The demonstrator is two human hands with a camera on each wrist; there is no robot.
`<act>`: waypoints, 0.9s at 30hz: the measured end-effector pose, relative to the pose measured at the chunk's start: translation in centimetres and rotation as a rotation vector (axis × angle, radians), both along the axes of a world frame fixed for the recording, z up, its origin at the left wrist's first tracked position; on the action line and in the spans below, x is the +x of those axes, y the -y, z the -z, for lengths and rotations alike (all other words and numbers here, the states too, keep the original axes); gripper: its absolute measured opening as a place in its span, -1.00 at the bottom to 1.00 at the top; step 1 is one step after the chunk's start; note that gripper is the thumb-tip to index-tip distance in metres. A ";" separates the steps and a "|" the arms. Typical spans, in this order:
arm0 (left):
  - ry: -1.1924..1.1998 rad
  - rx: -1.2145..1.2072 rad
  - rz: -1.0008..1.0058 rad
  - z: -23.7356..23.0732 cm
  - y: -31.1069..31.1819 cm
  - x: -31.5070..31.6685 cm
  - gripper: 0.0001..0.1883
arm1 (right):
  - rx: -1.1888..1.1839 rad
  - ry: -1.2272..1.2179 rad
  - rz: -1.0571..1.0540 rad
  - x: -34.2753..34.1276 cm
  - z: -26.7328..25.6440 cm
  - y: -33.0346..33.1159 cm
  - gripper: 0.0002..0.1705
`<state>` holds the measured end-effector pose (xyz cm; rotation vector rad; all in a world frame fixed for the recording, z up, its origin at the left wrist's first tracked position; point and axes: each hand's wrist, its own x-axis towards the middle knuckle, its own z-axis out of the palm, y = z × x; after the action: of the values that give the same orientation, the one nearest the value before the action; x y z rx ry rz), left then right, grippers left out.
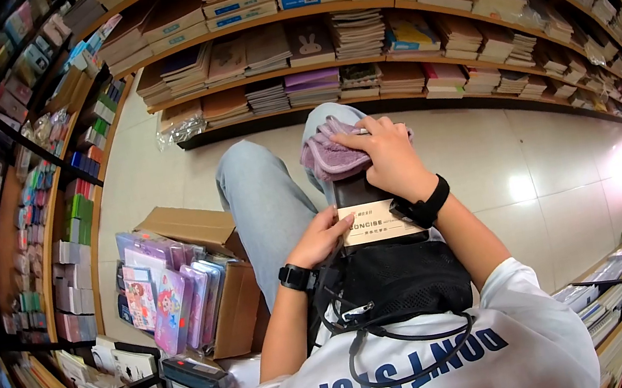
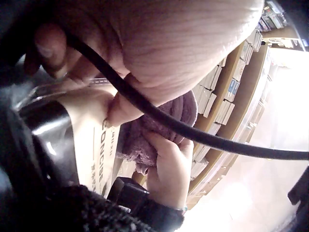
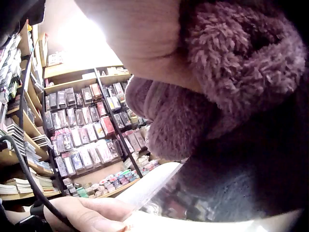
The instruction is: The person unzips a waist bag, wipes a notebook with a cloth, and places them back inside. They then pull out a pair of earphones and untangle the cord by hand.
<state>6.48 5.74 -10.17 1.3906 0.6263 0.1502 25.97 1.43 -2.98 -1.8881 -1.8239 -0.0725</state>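
Observation:
A dark book-like item with a cream band (image 1: 365,222) lettered "CONCISE" lies on the person's lap in the head view. The left hand (image 1: 320,237) grips its left edge, thumb on top of the band. The right hand (image 1: 391,157) holds a bunched purple fuzzy cloth (image 1: 332,149) over the item's far end, by the knee. In the left wrist view the left thumb presses the band (image 2: 91,140), and the cloth (image 2: 140,145) is under the right hand (image 2: 169,169). The right wrist view shows the cloth (image 3: 241,63) close up against the right hand (image 3: 145,38).
An open cardboard box (image 1: 236,309) of plastic-wrapped goods stands left of the legs. Shelves of notebooks (image 1: 318,41) run across the far side, with more racks at left and lower right. A black mesh bag (image 1: 404,281) and a looped cable (image 1: 408,381) lie against the person's body.

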 end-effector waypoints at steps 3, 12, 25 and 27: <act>0.061 0.052 -0.031 1.7 0.0 0.0 -0.66 | 0.007 -0.006 -0.002 -0.1 0.2 -0.1 -0.15; 0.048 0.021 -0.010 0.8 -0.3 -0.2 -0.70 | 0.011 -0.010 -0.010 -0.2 0.4 -0.5 -0.16; 0.036 0.012 -0.056 1.2 0.0 -0.3 -0.65 | -0.004 0.031 -0.005 -0.2 0.5 -0.8 -0.22; 0.055 -0.010 -0.052 1.0 0.1 -0.3 -0.65 | 0.002 0.029 -0.009 -0.3 0.6 -0.8 -0.22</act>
<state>6.23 5.66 -11.15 1.3573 0.6170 0.2256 25.68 2.19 -3.54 -1.8869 -1.8509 -0.0992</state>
